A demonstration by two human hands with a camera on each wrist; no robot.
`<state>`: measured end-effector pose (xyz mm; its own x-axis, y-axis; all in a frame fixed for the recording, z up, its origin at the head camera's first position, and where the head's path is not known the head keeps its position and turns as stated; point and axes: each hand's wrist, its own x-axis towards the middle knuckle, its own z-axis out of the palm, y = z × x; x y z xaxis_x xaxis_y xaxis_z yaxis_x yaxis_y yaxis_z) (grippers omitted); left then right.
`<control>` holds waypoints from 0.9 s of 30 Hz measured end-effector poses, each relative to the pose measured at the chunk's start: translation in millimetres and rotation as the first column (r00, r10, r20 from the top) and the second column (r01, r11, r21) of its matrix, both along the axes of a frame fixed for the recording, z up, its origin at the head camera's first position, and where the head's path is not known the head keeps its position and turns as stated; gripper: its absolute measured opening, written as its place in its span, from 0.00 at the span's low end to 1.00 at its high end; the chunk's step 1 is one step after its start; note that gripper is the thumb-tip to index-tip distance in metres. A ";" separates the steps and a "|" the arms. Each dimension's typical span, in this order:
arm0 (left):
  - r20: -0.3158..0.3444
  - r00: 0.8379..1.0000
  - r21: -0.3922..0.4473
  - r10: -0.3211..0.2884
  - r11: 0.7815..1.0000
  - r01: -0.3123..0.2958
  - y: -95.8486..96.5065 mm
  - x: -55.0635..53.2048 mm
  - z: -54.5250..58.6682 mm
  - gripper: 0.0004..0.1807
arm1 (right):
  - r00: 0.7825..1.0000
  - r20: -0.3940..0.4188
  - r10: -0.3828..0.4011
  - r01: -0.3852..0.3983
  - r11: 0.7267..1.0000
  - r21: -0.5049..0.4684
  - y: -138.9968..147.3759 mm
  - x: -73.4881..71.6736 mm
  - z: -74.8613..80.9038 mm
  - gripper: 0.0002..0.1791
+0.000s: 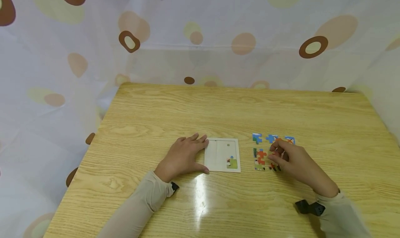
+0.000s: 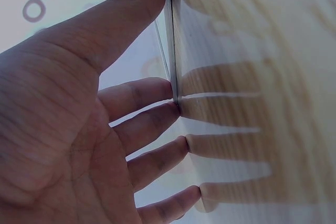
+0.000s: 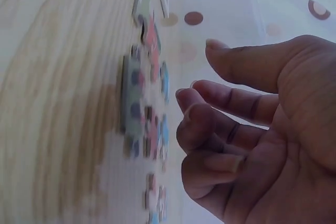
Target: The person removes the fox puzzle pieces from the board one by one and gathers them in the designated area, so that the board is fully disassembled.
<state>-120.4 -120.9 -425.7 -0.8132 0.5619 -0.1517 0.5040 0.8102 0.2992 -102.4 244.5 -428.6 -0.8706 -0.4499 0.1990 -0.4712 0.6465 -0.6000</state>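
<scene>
A white square puzzle tray [image 1: 215, 156] lies flat on the table, with one green puzzle piece [image 1: 232, 163] at its lower right corner. My left hand [image 1: 182, 158] rests at the tray's left side, thumb and fingers spread, fingertips right at its edge; the left wrist view shows the tray's thin edge [image 2: 169, 40] beside the thumb and fingertips. To the right, my right hand [image 1: 297, 161] hovers over several loose puzzle pieces [image 1: 260, 154]. Its fingers curl loosely, and a gap separates thumb from fingertips in the right wrist view, nothing between them. That hand hides some pieces.
The loose pieces stand in rough rows, with blue-topped ones such as a corner piece [image 1: 257, 137] along the far side. The wood-grain table [image 1: 156, 109] ends at the back against a white curtain [image 1: 218, 64] printed with brown and peach spots.
</scene>
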 end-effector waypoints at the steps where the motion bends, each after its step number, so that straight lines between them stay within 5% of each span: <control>1: 0.000 1.000 -0.001 0.000 1.000 0.000 0.1 0.0 -0.2 0.55 | 1.000 0.011 0.000 0.000 1.000 -0.004 -3.3 -0.6 1.6 0.10; 9: -0.002 1.000 -0.016 -0.004 1.000 0.004 -0.1 -0.3 -0.6 0.55 | 0.993 0.105 0.051 -0.049 0.999 -0.022 -28.2 -2.4 12.1 0.08; 27: 0.011 1.000 -0.011 -0.005 1.000 0.005 0.4 -0.4 1.2 0.56 | 0.985 0.131 0.112 -0.127 0.985 0.118 -73.5 -11.1 20.6 0.18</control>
